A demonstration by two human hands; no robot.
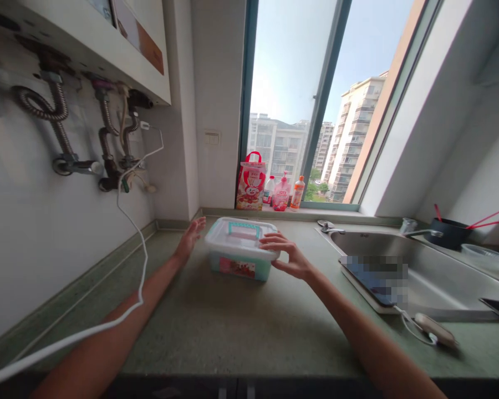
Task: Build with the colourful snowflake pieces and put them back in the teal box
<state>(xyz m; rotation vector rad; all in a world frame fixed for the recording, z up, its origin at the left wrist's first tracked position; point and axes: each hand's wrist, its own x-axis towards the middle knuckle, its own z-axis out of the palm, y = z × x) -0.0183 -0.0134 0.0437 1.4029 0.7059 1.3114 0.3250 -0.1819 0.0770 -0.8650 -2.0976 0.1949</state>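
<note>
A small plastic box [237, 260] with a translucent white lid and a teal handle sits on the green countertop [241, 327], toward the back. My left hand [190, 237] hovers just left of the box, fingers stretched out and apart, not touching it. My right hand [286, 255] is at the box's right edge, fingers spread, with the fingertips resting on the lid's rim. Neither hand holds anything.
A steel sink [424, 271] lies to the right, with a phone [372, 282] on its rim and a cable with a small device [434, 330]. A red bag [250, 183] and bottles [297, 193] stand on the windowsill. A white cord [137, 238] hangs from wall pipes at left.
</note>
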